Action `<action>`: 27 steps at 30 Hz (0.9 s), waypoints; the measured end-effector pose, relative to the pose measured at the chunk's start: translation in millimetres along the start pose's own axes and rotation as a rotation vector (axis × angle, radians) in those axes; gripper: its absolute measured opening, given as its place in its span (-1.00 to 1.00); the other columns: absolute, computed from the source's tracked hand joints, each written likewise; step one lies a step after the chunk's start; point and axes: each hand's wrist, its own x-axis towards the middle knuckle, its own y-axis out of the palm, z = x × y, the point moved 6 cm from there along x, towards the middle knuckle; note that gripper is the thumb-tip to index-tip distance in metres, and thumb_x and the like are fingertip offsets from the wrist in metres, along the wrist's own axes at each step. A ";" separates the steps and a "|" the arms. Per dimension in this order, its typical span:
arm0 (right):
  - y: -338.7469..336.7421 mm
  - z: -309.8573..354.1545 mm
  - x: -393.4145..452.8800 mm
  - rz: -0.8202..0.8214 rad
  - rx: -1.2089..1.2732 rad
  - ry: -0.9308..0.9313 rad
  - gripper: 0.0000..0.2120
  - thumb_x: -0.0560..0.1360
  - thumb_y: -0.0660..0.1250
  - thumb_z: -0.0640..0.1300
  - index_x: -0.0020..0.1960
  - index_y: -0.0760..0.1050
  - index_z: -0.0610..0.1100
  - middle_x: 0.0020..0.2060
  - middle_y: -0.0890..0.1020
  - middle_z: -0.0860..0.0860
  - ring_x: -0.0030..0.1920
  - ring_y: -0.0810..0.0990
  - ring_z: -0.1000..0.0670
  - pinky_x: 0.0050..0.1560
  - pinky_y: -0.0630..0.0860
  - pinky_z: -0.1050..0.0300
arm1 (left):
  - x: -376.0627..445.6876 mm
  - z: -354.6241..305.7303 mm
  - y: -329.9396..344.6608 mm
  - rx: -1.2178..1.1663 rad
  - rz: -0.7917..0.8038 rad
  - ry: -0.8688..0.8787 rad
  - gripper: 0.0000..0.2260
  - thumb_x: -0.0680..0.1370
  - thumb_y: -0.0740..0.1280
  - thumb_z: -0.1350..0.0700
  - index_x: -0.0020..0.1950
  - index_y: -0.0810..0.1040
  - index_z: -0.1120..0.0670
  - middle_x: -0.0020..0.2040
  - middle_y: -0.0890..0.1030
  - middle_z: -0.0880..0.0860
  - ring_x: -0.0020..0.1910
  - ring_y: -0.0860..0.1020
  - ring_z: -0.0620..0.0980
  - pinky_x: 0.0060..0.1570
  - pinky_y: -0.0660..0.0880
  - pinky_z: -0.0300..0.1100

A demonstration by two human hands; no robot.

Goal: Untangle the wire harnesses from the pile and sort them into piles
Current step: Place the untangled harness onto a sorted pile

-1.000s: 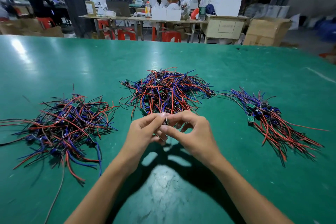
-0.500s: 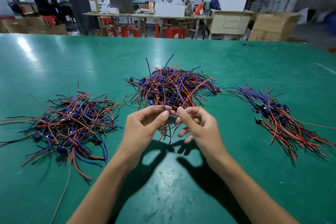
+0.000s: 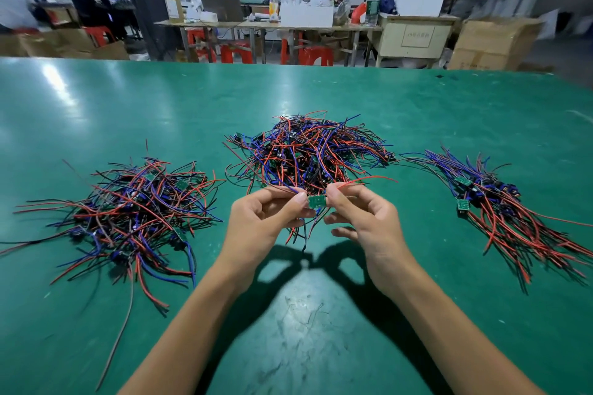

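A tangled pile of red, blue and black wire harnesses (image 3: 308, 151) lies in the middle of the green table (image 3: 128, 106). A looser pile (image 3: 128, 215) spreads at the left, and a neater pile (image 3: 500, 202) with wires running one way lies at the right. Just in front of the middle pile, my left hand (image 3: 266, 221) and my right hand (image 3: 362, 221) pinch one harness by its small green circuit board (image 3: 317, 201), held between thumbs and forefingers above the table. Its wires hang down below the board and trail back into the middle pile.
Beyond the table's far edge stand workbenches (image 3: 263, 26), red stools (image 3: 234, 51) and cardboard boxes (image 3: 494, 42), with several people working. Bare green tabletop lies in front of my forearms and behind the piles.
Both hands have lifted slightly and drawn apart, so the small green board now shows between the fingertips. The harness wires have come partly out of the middle pile.
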 end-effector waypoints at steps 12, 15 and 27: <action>4.3 0.2 -3.6 0.022 -0.038 -0.130 -0.76 0.36 0.52 -0.03 -0.08 0.63 -0.17 -0.30 0.71 0.00 -0.34 0.61 0.04 -0.31 0.51 0.26 | -1.7 -4.4 1.6 -0.047 0.121 0.043 -0.73 0.43 0.51 0.12 0.12 0.67 0.09 0.01 0.74 0.11 -0.05 0.68 -0.05 0.00 0.59 -0.23; 5.9 1.3 -3.3 0.056 -0.046 -0.114 -0.72 0.31 0.53 0.04 -0.07 0.63 -0.08 -0.22 0.74 -0.06 -0.32 0.62 0.03 -0.31 0.51 0.25 | 0.8 -14.9 -2.8 -0.021 0.065 0.098 -0.65 0.47 0.47 0.10 0.25 0.63 0.13 -0.04 0.74 0.06 -0.08 0.65 -0.11 0.03 0.58 -0.24; -13.4 2.7 9.3 -0.098 -1.003 -0.424 -0.91 0.52 0.44 -0.03 0.01 0.62 0.11 -0.21 0.65 0.20 -0.10 0.58 0.09 -0.04 0.48 0.11 | 33.0 -97.9 -145.0 1.447 -0.746 0.028 -0.72 0.59 0.37 0.05 0.20 0.64 0.20 0.19 0.43 0.33 0.27 0.34 0.30 0.22 0.33 0.14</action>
